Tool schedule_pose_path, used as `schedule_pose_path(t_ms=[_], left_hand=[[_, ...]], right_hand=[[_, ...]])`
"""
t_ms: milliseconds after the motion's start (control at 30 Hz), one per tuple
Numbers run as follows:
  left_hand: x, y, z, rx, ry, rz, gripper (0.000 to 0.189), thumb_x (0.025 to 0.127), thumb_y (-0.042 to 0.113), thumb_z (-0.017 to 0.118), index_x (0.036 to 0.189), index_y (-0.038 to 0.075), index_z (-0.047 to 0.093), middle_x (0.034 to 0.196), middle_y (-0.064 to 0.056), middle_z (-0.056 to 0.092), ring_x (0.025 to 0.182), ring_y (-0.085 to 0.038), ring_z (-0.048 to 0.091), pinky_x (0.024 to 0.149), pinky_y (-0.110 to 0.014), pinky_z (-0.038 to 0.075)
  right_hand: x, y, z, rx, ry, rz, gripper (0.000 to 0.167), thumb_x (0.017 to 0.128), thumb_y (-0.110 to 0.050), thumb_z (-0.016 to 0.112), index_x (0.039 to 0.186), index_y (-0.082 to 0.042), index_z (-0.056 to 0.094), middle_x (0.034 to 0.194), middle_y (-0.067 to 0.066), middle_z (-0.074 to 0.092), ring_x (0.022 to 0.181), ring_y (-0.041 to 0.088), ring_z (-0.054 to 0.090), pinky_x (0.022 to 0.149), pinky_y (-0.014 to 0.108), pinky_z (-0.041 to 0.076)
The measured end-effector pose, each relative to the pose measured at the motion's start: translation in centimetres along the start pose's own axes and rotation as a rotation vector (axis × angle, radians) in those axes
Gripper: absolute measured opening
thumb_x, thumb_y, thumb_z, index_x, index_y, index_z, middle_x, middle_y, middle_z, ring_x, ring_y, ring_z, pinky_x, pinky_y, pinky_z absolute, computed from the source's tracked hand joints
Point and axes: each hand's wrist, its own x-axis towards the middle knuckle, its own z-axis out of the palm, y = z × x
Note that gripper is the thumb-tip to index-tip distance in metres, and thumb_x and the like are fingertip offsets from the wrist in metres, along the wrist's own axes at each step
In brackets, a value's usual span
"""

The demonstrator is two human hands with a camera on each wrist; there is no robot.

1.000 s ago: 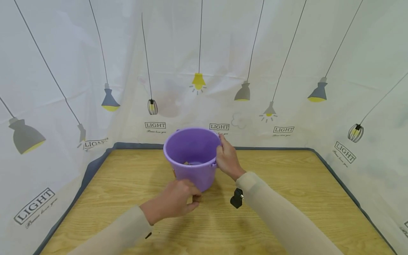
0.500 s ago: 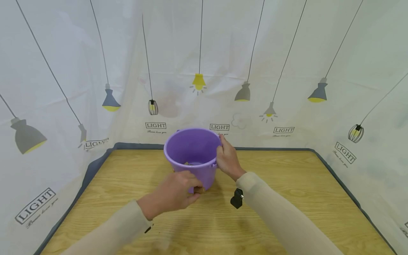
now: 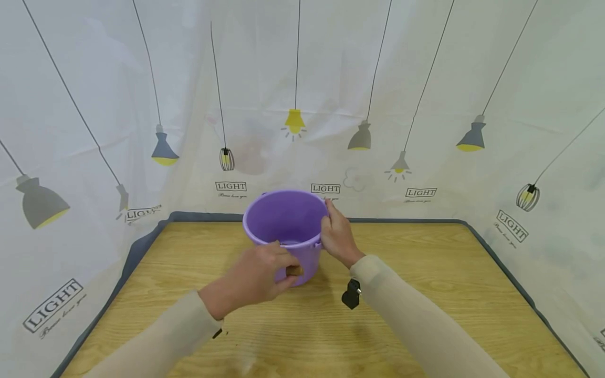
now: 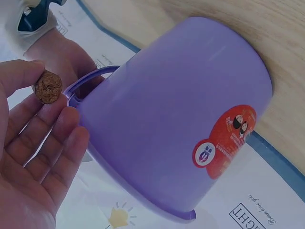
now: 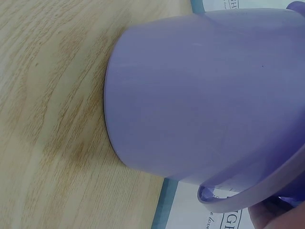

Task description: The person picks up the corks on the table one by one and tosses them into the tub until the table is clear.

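Observation:
A purple bucket [image 3: 309, 260] with a red sticker [image 4: 226, 143] stands upright on the wooden table. My right hand [image 3: 339, 233] grips its rim on the right side, close to where the handle [image 5: 257, 198] joins. Between the thumb and fingers of my left hand [image 3: 255, 273] is a small brown cork [image 4: 48, 87], its round end facing the left wrist camera. In the head view that hand overlaps the front of the bucket, with knuckles level with the near rim. Much of the bucket's floor is hidden behind the rim and the hand.
The wooden table [image 3: 416, 294] has a dark blue border along its back and sides. Beyond it hangs a pale cloth [image 3: 264, 79] printed with lamps. A small black device [image 3: 351, 295] hangs under the right sleeve.
My left hand has risen with the cork from low at the bucket's base toward its rim. The right hand and the bucket have stayed in place.

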Motion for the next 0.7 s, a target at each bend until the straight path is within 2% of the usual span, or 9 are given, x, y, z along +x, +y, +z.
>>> schedule_pose_path(t_ms=[67, 133, 233, 333, 467, 600, 700], left_hand=[[0.1, 0.0, -0.1, -0.001, 0.0, -0.001, 0.015, 0.08, 0.017, 0.088, 0.09, 0.013, 0.078, 0.087, 0.006, 0.074, 0.079, -0.009, 0.067, 0.075, -0.022, 0.058], [0.2, 0.0, -0.2, 0.002, 0.002, -0.005, 0.015, 0.079, 0.017, 0.088, 0.09, 0.014, 0.078, 0.087, 0.006, 0.074, 0.079, -0.009, 0.068, 0.074, -0.021, 0.057], [0.3, -0.1, -0.4, 0.015, 0.017, 0.003, 0.014, 0.08, 0.016, 0.088, 0.089, 0.013, 0.078, 0.085, 0.006, 0.074, 0.077, -0.009, 0.067, 0.072, -0.02, 0.057], [0.6, -0.3, -0.6, 0.03, 0.043, 0.014, 0.013, 0.079, 0.016, 0.087, 0.088, 0.013, 0.078, 0.084, 0.006, 0.074, 0.074, -0.008, 0.066, 0.069, -0.02, 0.056], [1.0, -0.7, -0.7, 0.045, 0.077, 0.023, 0.013, 0.079, 0.016, 0.087, 0.087, 0.013, 0.078, 0.082, 0.006, 0.073, 0.072, -0.009, 0.066, 0.068, -0.021, 0.056], [1.3, -1.0, -0.8, 0.07, 0.107, 0.027, 0.012, 0.078, 0.015, 0.087, 0.085, 0.013, 0.076, 0.08, 0.006, 0.072, 0.072, -0.011, 0.066, 0.067, -0.023, 0.056], [1.7, -1.1, -1.1, 0.077, 0.123, 0.032, 0.012, 0.078, 0.013, 0.086, 0.085, 0.012, 0.077, 0.08, 0.006, 0.072, 0.072, -0.011, 0.066, 0.069, -0.024, 0.057]], right_hand=[[0.0, 0.0, 0.0, 0.0, 0.001, -0.002, 0.059, 0.106, -0.012, 0.032, 0.163, -0.005, 0.021, 0.164, 0.016, 0.032, 0.129, 0.036, 0.055, 0.086, 0.044, 0.058], [0.1, 0.0, 0.0, -0.005, 0.001, 0.0, 0.059, 0.106, -0.012, 0.032, 0.163, -0.005, 0.021, 0.164, 0.016, 0.032, 0.132, 0.035, 0.053, 0.092, 0.043, 0.056], [0.1, 0.1, 0.0, -0.002, -0.002, 0.006, 0.059, 0.106, -0.012, 0.032, 0.163, -0.006, 0.021, 0.165, 0.015, 0.032, 0.13, 0.035, 0.054, 0.088, 0.042, 0.056], [0.2, 0.1, 0.0, -0.004, -0.003, 0.009, 0.059, 0.106, -0.013, 0.032, 0.164, -0.007, 0.021, 0.164, 0.015, 0.033, 0.105, 0.034, 0.066, 0.075, 0.039, 0.059], [0.1, 0.1, 0.0, -0.004, 0.001, 0.01, 0.059, 0.106, -0.015, 0.03, 0.164, -0.007, 0.021, 0.163, 0.015, 0.035, 0.075, 0.026, 0.065, 0.056, 0.036, 0.057], [0.0, 0.1, 0.0, 0.009, -0.003, 0.012, 0.06, 0.105, -0.018, 0.03, 0.164, -0.008, 0.021, 0.162, 0.016, 0.036, 0.072, 0.022, 0.065, 0.053, 0.034, 0.057], [0.0, 0.1, 0.0, 0.032, -0.011, 0.019, 0.06, 0.105, -0.017, 0.03, 0.164, -0.009, 0.02, 0.161, 0.018, 0.037, 0.062, 0.022, 0.062, 0.05, 0.035, 0.057]])
